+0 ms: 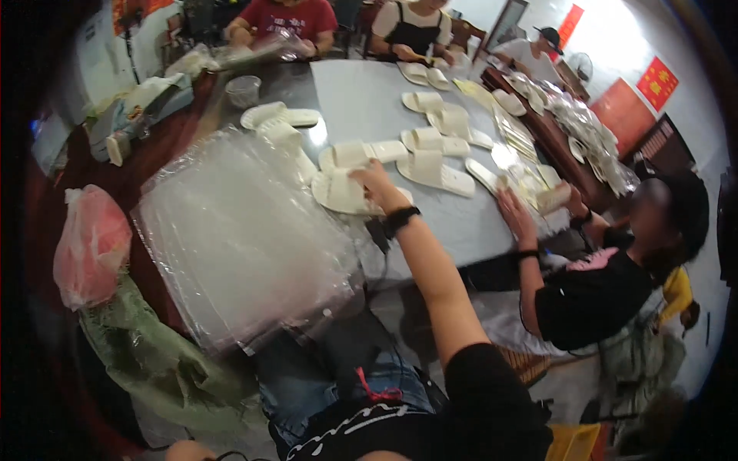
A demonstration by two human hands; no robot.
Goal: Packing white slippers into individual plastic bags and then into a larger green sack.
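On the grey table (361,100) strewn with white slippers, my right hand (374,181) closes its fingers on the nearest slipper (342,192) beside the plastic bags (238,238); a firm sole grip seems best; my left hand is unseen.

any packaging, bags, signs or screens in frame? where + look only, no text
Clear bags: thick flat stack, table's near left corner.
Pink bag: bulging, translucent, left of the stack.
Green bag: crumpled, below the pink one.
Red signs: one diamond on the right wall, with gold marks; a narrower one by the far door.
Right hand: on a white slipper, right of the stack.
Screens: none seen.
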